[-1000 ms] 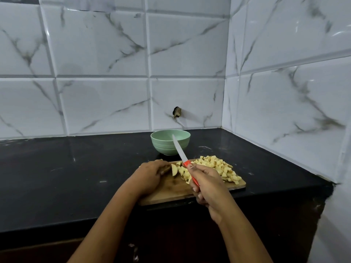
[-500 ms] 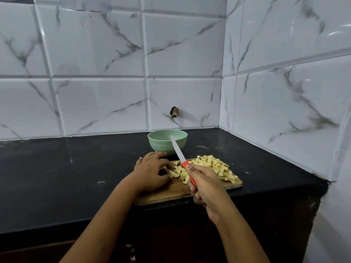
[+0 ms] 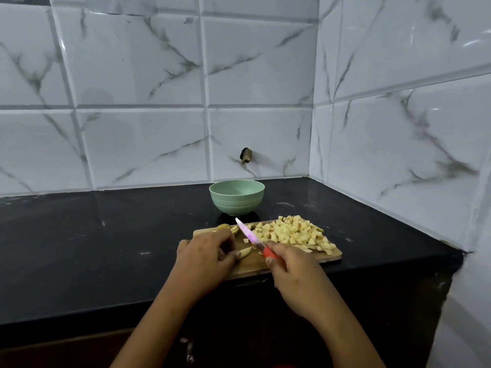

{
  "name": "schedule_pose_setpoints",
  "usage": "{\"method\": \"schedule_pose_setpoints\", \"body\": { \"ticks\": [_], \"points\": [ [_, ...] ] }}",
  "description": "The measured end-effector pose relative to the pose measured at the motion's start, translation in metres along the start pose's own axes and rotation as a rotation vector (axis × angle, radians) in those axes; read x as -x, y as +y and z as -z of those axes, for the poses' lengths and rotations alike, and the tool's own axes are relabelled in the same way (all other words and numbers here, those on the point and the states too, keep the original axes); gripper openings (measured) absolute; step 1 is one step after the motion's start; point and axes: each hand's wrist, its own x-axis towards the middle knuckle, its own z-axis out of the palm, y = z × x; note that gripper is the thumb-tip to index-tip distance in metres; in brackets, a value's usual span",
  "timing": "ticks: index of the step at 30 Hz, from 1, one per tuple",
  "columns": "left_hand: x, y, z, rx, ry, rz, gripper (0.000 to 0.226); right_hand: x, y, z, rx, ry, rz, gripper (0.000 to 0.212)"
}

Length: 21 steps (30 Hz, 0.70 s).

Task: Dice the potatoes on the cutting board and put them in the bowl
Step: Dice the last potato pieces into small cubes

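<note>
Two hands work over the wooden cutting board (image 3: 255, 264), which lies on the black surface (image 3: 106, 248). The left hand (image 3: 206, 257) sits at the board's left side, with its fingers curled down on a potato piece (image 3: 244, 252) that pokes out from under them. The right hand (image 3: 295, 272) is at the board's near edge and grips the red handle of a knife (image 3: 253, 241). The blade is lifted above the middle of the board and points away from the person. A big pile of diced potatoes (image 3: 292, 235) covers the board's right side. A few more slices (image 3: 229, 228) lie at its far left corner. The green bowl (image 3: 237, 200) stands just behind the board.
</note>
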Motion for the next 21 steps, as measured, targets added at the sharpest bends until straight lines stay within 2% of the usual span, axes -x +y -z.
{"method": "schedule_pose_setpoints", "body": {
  "ticks": [2, 5, 11, 16, 21],
  "points": [
    [0.003, 0.004, -0.002, 0.044, 0.032, 0.02, 0.002, 0.012, -0.003, -0.002, 0.167, 0.024, 0.038, 0.041],
    [0.006, 0.007, -0.007, 0.097, 0.064, 0.062, 0.016, 0.025, -0.009, -0.004, 0.35, 0.058, 0.055, 0.045],
    [0.01, 0.009, -0.016, 0.118, 0.174, 0.096, 0.012, 0.024, -0.02, -0.006, 0.56, -0.094, 0.01, 0.06],
    [0.01, 0.011, -0.014, 0.181, 0.177, 0.099, 0.012, 0.014, -0.019, -0.007, 0.617, -0.057, 0.008, 0.067],
    [0.012, 0.012, -0.016, 0.193, 0.187, 0.12, 0.012, 0.025, -0.017, -0.004, 0.556, 0.009, 0.084, 0.061]
  ]
}}
